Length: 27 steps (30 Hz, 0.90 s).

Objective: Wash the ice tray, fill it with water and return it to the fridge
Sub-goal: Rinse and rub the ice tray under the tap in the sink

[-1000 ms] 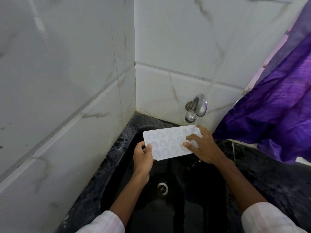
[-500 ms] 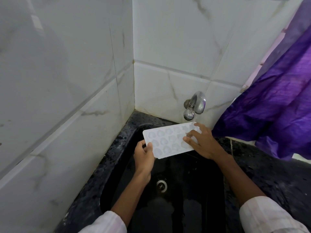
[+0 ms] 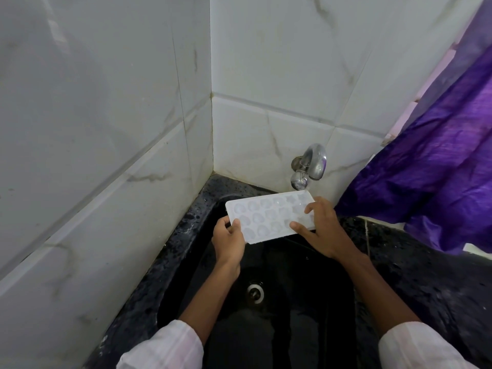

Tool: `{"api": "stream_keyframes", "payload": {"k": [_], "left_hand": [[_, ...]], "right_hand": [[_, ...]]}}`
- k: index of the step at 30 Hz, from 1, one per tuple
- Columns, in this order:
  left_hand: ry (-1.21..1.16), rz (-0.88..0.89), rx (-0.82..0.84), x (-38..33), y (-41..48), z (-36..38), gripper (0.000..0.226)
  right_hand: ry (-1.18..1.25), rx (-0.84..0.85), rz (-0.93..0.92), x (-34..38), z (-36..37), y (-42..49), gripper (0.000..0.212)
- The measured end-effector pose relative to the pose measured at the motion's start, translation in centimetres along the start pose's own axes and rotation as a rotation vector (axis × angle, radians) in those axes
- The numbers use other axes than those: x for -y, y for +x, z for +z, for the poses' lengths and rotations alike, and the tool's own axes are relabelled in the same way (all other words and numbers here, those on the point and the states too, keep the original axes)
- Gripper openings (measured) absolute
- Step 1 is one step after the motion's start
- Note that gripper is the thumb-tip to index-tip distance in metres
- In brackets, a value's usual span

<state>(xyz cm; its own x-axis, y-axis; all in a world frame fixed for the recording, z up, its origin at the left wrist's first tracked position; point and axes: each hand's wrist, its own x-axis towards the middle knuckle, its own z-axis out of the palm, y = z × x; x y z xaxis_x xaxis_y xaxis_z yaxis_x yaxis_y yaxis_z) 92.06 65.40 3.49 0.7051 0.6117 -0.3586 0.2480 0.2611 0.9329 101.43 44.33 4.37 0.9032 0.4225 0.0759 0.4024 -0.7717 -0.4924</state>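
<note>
While the left hand (image 3: 228,242) grips the ice tray (image 3: 267,217) at its left end, the right hand (image 3: 326,231) clasps its right end.

Plastic ice tray (image 3: 266,217), shiny metal tap (image 3: 315,162), glossy tiles (image 3: 266,75), perhaps stone sink (image 3: 181,235)

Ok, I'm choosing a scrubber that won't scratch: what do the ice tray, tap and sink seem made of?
Ice tray: whitish translucent plastic or silicone, matte; its cavities look semi-clear. Tap: polished metal, probably chromed; it reflects the purple curtain. Sink: black speckled stone or composite, glossy; pale flecks on the rim.
</note>
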Motion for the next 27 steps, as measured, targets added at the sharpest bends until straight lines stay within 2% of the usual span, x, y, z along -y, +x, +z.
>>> {"api": "stream_keyframes", "payload": {"k": [8,11,18,25,27], "left_hand": [[-0.016,-0.049,-0.078,1.0,0.4,-0.4,0.019],[-0.026,-0.061,-0.076,1.2,0.3,-0.3,0.02],[-0.062,-0.059,-0.072,1.2,0.1,-0.1,0.019],[-0.069,-0.039,-0.089,1.3,-0.1,-0.1,0.019],[-0.063,-0.038,-0.09,1.3,-0.1,-0.2,0.02]], "right_hand": [[-0.013,0.042,-0.008,-0.6,0.8,-0.2,0.07],[-0.001,0.083,0.015,-0.5,1.0,0.0,0.068],[-0.03,0.067,-0.025,-0.3,0.5,0.4,0.062],[-0.106,0.135,-0.012,0.4,0.5,0.3,0.078],[-0.109,0.139,-0.022,0.4,0.4,0.2,0.073]]}}
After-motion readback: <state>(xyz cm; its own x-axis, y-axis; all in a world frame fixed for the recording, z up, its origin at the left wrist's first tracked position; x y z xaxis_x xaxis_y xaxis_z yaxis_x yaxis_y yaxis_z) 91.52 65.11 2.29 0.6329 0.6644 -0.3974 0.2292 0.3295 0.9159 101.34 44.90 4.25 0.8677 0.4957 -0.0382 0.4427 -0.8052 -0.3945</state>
